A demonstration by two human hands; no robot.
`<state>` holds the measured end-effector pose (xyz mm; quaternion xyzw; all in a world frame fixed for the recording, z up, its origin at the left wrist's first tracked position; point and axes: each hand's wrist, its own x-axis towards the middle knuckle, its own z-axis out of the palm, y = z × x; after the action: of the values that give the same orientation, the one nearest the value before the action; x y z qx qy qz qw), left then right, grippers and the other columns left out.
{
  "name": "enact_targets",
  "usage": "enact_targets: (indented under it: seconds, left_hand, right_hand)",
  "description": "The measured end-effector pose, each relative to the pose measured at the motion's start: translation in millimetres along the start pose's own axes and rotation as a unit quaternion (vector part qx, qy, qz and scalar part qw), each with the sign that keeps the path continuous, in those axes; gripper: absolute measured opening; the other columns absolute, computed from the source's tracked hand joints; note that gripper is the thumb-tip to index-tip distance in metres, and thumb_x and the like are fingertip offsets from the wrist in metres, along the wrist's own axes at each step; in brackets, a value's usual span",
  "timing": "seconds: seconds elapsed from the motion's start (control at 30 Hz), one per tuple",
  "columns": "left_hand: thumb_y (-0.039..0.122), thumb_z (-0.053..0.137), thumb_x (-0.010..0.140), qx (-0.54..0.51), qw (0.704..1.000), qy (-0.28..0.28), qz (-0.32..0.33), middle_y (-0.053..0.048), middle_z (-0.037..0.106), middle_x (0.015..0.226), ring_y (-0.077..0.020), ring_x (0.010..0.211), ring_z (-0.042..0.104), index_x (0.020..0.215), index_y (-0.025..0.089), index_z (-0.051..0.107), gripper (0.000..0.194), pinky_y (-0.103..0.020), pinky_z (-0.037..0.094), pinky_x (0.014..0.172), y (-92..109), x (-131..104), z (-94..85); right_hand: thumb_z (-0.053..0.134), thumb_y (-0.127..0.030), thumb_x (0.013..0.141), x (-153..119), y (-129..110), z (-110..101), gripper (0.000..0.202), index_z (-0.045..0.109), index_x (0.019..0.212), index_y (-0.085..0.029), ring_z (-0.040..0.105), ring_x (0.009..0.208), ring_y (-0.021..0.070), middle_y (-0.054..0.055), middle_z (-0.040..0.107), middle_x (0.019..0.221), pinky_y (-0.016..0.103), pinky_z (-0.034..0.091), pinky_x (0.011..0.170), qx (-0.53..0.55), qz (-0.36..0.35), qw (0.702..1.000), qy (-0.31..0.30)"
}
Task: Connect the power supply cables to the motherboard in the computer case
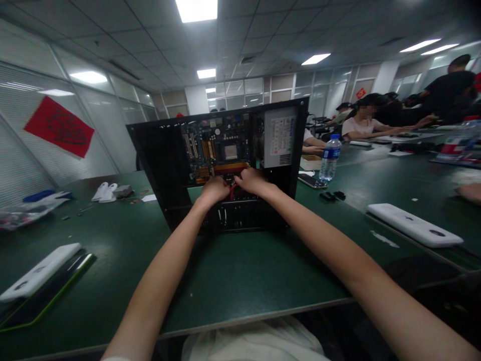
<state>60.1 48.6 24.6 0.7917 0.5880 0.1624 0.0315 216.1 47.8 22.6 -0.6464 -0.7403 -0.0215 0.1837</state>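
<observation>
An open black computer case stands on the green table in front of me, its inside facing me. The motherboard shows at its upper middle and the silver power supply at its upper right. Both hands reach inside, just below the board. My left hand has its fingers curled near a thin red cable; what lies between them is hidden. My right hand is closed, with thumb and fingertips pinched at the cable's upper end. Small plug details between the hands are too dark to make out.
A water bottle and a phone stand and lie right of the case. White devices lie at right and left. Plastic bags sit far left. The table's front edge runs near me. Other people sit beyond.
</observation>
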Motion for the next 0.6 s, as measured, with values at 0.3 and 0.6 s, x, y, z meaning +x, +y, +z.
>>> enact_targets:
  seconds: [0.3, 0.6]
  left_hand:
    - [0.036, 0.058, 0.094, 0.032, 0.999, 0.014, -0.009, -0.022, 0.080, 0.103, -0.0329, 0.101, 0.075, 0.104, 0.013, 0.081, 0.033, -0.034, 0.052, 0.079, -7.3, 2.6, 0.5]
    - [0.041, 0.058, 0.096, 0.031, 0.999, 0.008, -0.018, -0.022, 0.080, 0.103, -0.0335, 0.102, 0.075, 0.106, 0.014, 0.081, 0.037, -0.034, 0.053, 0.079, -6.1, -0.1, -3.4]
  right_hand:
    - [0.044, -0.042, 0.107, 0.9, 0.0, 0.0, 0.051, 0.076, 0.127, -0.007, 0.071, 0.117, 0.0340, 0.024, 0.073, 0.127, 0.036, 0.052, 0.093, 0.014, 0.007, 1.000, 0.003]
    - [0.043, -0.042, 0.107, -1.6, -2.7, -1.1, 0.053, 0.076, 0.128, -0.006, 0.070, 0.118, 0.0325, 0.024, 0.072, 0.129, 0.035, 0.051, 0.095, 0.004, 0.004, 1.000, 0.002]
